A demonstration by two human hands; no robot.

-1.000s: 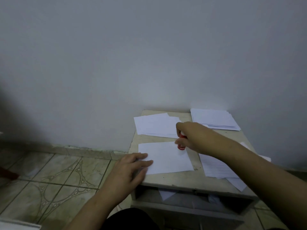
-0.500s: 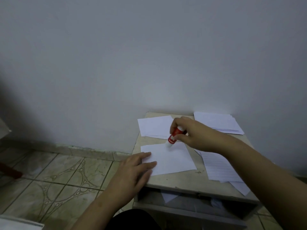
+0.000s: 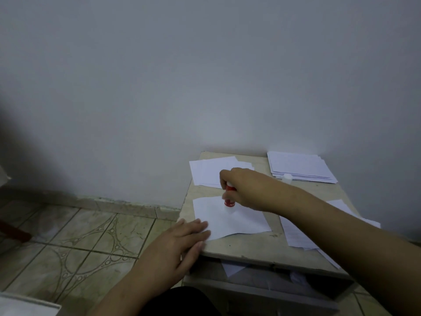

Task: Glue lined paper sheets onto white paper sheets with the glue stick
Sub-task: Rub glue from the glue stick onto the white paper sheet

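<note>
Gripping the red glue stick (image 3: 229, 195), the right hand (image 3: 245, 190) has its fingers curled round the barrel, tube roughly upright w/ its lower end touching the white sheet (image 3: 230, 218) near that sheet's far edge. Sheet lies flat on the small table (image 3: 250, 246), front-left part of the top, one near corner slightly lifted. Whether it's plain or lined: can't tell, surface looks blank from here.

Left hand (image 3: 182, 242) is flat, fingers straight & together, fingertips pressing on the near-left corner of the same sheet at the table's edge; it holds nothing.

Beyond the right hand, at the far-left of the tabletop, a loose stack of white sheets (image 3: 211, 171), partly hidden by the knuckles. Far-right corner, against the wall: a neater pile of lined paper (image 3: 298, 166), faint ruling visible. Just in front of that pile a small white cap (image 3: 287, 177), upright, touching or nearly touching the pile's near edge. On the right side, under & beside the right forearm, more lined sheets (image 3: 296, 233) fanned out, some overhanging the table's front-right edge.

Below the tabletop an open drawer (image 3: 262, 286) w/ bits of paper inside, contents dim. Table stands against a plain grey-white wall (image 3: 205, 76); patterned floor tiles (image 3: 91, 242) to the left. Dark clothing at bottom centre.
</note>
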